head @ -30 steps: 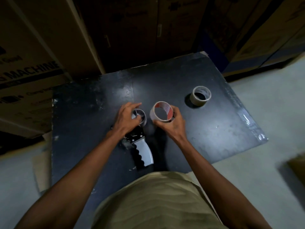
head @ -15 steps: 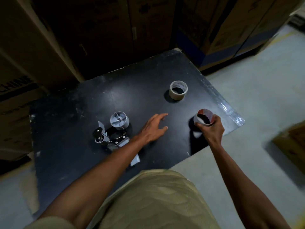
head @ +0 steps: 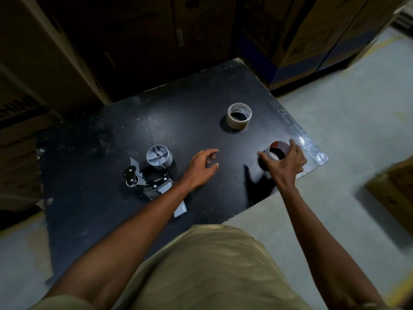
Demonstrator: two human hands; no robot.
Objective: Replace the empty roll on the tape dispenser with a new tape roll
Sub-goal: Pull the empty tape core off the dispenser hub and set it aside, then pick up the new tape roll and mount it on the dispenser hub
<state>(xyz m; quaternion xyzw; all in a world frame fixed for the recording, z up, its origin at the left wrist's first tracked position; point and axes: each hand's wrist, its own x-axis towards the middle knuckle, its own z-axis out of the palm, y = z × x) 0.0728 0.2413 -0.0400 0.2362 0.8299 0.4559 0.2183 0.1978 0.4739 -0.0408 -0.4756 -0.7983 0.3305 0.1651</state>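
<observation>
The grey and black tape dispenser point(head: 154, 175) lies on its side on the black table point(head: 107, 139), its spool point(head: 159, 156) bare. My left hand point(head: 200, 170) hovers just right of it, fingers relaxed and holding nothing. My right hand point(head: 286, 165) grips the empty roll core point(head: 278, 147), red inside, from above, low over the table's right edge. The new beige tape roll point(head: 239, 117) sits flat at the back right, a little beyond my right hand and apart from it.
Large cardboard boxes point(head: 67, 63) stand close behind and left of the table. More boxes with blue bands point(head: 312, 48) stand at the back right, and one box point(head: 393, 195) sits on the pale floor to the right.
My right hand carried the empty core from beside the dispenser to the table's right edge. My left hand let go of the dispenser and moved right. The spool now shows bare.
</observation>
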